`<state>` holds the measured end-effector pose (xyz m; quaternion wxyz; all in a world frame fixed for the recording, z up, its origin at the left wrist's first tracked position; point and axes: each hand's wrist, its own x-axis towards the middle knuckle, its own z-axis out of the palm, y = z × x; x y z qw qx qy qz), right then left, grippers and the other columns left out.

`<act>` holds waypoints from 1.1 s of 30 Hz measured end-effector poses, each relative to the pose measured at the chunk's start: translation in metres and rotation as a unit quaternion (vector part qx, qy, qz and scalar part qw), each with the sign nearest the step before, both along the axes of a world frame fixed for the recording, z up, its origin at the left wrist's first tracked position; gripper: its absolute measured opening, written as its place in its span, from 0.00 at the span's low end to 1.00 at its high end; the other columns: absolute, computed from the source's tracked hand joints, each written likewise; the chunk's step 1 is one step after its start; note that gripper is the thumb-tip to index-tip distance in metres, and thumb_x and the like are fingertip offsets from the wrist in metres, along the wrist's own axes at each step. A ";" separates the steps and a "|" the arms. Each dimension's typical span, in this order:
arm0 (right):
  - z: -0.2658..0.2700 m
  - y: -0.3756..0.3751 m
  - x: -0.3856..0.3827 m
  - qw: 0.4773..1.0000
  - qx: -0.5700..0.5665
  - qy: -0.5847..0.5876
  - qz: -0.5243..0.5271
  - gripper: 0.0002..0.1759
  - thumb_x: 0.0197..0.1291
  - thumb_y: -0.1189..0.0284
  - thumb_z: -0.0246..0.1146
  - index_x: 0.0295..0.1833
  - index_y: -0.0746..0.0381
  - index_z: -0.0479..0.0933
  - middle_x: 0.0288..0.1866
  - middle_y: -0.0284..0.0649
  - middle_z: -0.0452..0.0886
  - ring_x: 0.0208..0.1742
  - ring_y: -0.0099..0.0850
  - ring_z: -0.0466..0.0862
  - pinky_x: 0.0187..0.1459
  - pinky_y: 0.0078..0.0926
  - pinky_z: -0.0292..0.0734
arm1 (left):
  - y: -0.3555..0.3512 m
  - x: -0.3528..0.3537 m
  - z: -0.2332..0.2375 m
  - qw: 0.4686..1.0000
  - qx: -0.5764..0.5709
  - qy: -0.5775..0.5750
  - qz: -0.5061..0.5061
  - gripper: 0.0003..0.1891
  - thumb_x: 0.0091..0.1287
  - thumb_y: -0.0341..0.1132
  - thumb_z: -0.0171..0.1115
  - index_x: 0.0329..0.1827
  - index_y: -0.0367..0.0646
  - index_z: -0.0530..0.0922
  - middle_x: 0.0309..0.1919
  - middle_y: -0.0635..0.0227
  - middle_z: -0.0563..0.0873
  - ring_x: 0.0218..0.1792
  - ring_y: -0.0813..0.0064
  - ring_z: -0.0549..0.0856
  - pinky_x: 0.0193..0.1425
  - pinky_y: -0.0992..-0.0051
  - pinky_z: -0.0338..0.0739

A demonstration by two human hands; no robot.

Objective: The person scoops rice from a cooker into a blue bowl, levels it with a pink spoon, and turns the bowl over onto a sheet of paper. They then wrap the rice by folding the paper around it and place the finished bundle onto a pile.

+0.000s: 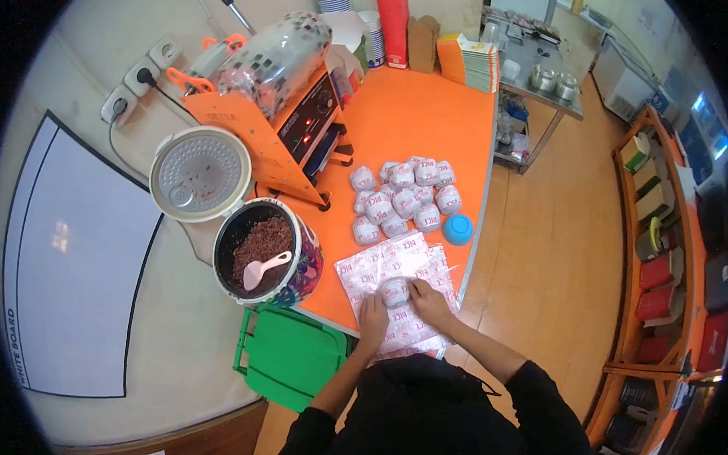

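A round rice bundle (395,292) in white paper with red print sits on a stack of matching wrapping sheets (381,264) at the table's near edge. To its left, my left hand (373,319) has its fingers curled together at the bundle's lower side. My right hand (429,301) closes its fingers at the bundle's right side. Fingertip contact is too small to see fully. Beyond the sheets, several wrapped rice bundles (403,196) are grouped together, with a blue bowl (458,230) beside them.
An open rice cooker (304,262) of reddish-brown rice, with a pink rice paddle (265,268) on top, stands left. Behind it is an orange cup-sealing machine (253,143). A green lidded bin (296,354) is below the orange table (416,113). Orange shelves (663,297) line the right.
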<state>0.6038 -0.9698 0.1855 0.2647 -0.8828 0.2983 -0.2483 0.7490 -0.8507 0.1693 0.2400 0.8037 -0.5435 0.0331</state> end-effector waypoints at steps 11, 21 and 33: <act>0.039 -0.004 0.002 0.991 -0.014 -0.130 -0.039 0.39 0.45 0.79 0.64 0.69 0.67 0.69 0.54 0.50 0.72 0.57 0.45 0.73 0.57 0.40 0.71 | -0.037 -0.018 0.063 0.574 -0.198 0.785 0.120 0.25 0.76 0.47 0.51 0.68 0.38 0.68 0.63 0.58 0.74 0.65 0.66 0.72 0.70 0.68 0.64; 0.077 -0.046 0.009 0.976 0.017 -0.217 -0.020 0.33 0.46 0.83 0.59 0.64 0.64 0.75 0.59 0.46 0.79 0.59 0.39 0.80 0.60 0.37 0.75 | -0.124 -0.039 0.101 0.580 -0.234 0.769 0.134 0.25 0.60 0.33 0.74 0.57 0.37 0.72 0.49 0.62 0.82 0.45 0.72 0.84 0.50 0.75 0.79; 0.088 -0.163 0.022 0.834 0.464 -0.220 -0.204 0.21 0.54 0.63 0.74 0.46 0.68 0.81 0.33 0.37 0.83 0.32 0.25 0.82 0.34 0.26 0.77 | -0.247 -0.045 0.051 0.898 -0.185 0.357 0.176 0.25 0.72 0.55 0.46 0.56 0.42 0.70 0.57 0.48 0.69 0.63 0.47 0.66 0.67 0.47 0.58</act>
